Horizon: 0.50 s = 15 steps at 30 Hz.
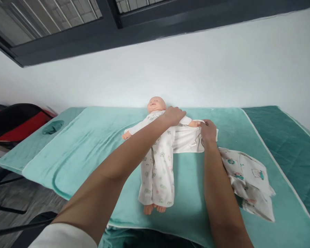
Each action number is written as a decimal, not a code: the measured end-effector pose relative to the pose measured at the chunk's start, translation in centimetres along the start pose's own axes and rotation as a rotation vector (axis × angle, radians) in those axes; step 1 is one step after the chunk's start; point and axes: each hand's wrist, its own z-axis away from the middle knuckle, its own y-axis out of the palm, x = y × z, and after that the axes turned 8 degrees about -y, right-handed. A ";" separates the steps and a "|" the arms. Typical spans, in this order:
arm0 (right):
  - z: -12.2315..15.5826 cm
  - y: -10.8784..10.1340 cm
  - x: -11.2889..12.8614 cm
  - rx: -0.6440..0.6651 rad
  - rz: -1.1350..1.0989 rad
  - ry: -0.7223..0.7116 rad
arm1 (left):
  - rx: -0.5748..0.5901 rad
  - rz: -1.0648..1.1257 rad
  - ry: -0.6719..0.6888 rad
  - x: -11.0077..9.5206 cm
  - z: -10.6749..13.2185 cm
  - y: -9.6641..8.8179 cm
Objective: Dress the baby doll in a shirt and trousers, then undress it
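Observation:
A baby doll (156, 104) lies on its back on a green bed, dressed in white clothes with small prints. My left hand (174, 115) reaches across its chest, fingers curled over the shoulder and upper sleeve on the right side of the view; the fingertips are partly hidden. A plain white cloth (187, 139) with a small label spreads out from the doll's side, under its outstretched arm. Close to the doll's hand (194, 124), my right hand (208, 131) is closed on the outer edge of this cloth. The doll's bare feet (153, 208) point toward me.
Folded printed baby clothes (248, 179) lie right of my right forearm. The green bed cover (93, 137) meets a white wall (222, 69) at the back, below a dark window frame (113, 31). Black and red chairs (20, 122) stand at the left.

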 end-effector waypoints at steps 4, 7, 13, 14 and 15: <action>-0.7 0.0 -0.4 0.000 -0.263 0.004 | -0.034 0.035 -0.038 0.6 1.1 -0.8; -1.1 -0.6 -0.5 -0.102 -0.427 -0.022 | -0.020 0.062 -0.024 0.0 0.7 -0.5; -1.2 -2.5 0.6 -0.453 -0.435 -0.174 | -0.007 0.139 0.012 -3.5 -2.0 1.6; -0.9 -2.4 1.1 -0.469 -0.383 -0.224 | 0.004 0.149 0.010 -4.1 -2.3 1.9; -0.6 -2.2 1.6 -0.460 -0.317 -0.283 | 0.020 0.159 0.001 -4.6 -2.5 2.1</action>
